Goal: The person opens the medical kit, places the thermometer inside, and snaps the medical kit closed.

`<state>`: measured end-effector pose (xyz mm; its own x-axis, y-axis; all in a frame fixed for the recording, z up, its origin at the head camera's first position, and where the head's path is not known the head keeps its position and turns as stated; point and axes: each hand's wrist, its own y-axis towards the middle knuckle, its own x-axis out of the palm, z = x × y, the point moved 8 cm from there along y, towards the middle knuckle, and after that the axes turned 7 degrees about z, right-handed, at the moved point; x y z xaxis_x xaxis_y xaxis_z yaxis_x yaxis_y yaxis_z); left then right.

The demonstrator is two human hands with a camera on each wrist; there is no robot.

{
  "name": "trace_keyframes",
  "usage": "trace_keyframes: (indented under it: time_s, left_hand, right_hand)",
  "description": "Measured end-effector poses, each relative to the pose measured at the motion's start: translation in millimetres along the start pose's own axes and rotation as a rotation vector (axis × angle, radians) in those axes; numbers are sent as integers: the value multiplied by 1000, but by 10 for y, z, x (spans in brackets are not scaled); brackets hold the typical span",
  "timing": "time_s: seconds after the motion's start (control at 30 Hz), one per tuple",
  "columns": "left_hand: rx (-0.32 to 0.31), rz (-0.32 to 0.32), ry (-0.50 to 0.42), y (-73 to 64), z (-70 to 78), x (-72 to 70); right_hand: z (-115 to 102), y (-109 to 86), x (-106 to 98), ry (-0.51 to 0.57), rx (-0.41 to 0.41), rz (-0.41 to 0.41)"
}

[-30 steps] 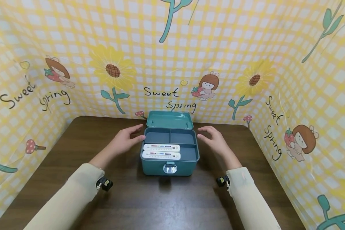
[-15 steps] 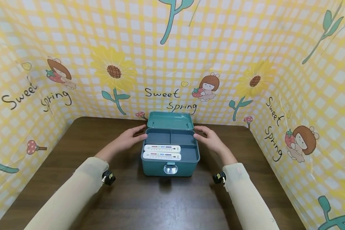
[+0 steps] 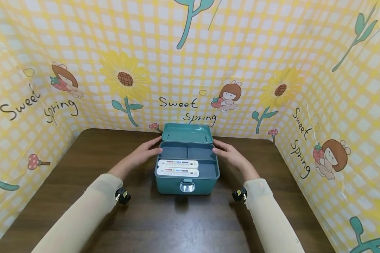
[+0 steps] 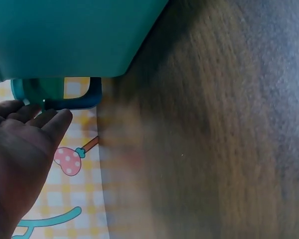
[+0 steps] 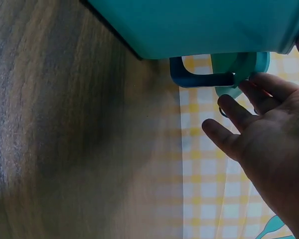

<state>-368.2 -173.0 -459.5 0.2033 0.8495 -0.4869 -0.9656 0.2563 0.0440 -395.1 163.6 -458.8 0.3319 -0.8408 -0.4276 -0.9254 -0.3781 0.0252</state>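
A teal storage box (image 3: 169, 186) stands on the table with its lid (image 3: 187, 133) tipped back. In the front section of its grey-blue tray (image 3: 208, 169) lie two flat white strips (image 3: 177, 172) with printed scales, like thermometers, one behind the other. My left hand (image 3: 141, 154) is at the box's left rear corner, thumb at the rim. At the right rear corner my right hand (image 3: 232, 156) mirrors it. In both wrist views the fingers are extended beside the box's teal handle (image 4: 77, 103), which hangs behind it; neither hand curls round it.
The brown wooden table (image 3: 183, 225) extends in front and to both sides of the box. A yellow checked cloth (image 3: 177, 70) with flower and doll prints hangs behind and at the sides, close behind the lid. A clear latch (image 3: 187, 187) is on the box's front.
Both hands have moved inward from slightly apart, and their thumbs have come to the box's rim. The box, its lid and the white strips keep their places.
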Motion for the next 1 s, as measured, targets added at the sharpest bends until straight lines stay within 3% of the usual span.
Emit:
trace_keyframes:
  time_s: [0.27,0.4,0.7,1.0]
  left_hand:
    - [-9,-3,-69,-8,-67,11]
    - [22,-3,-101,16,-85,4]
    - [90,-26,-175,61,-38,13]
    - [117,-38,-216,85,41,-16]
  right_hand:
    - [-32,20,18,29,-28,0]
    - [-39,32,14,35,-39,12]
    - [-29,59,-14,124,-89,40]
    - [-92,60,-44,98,-175,59]
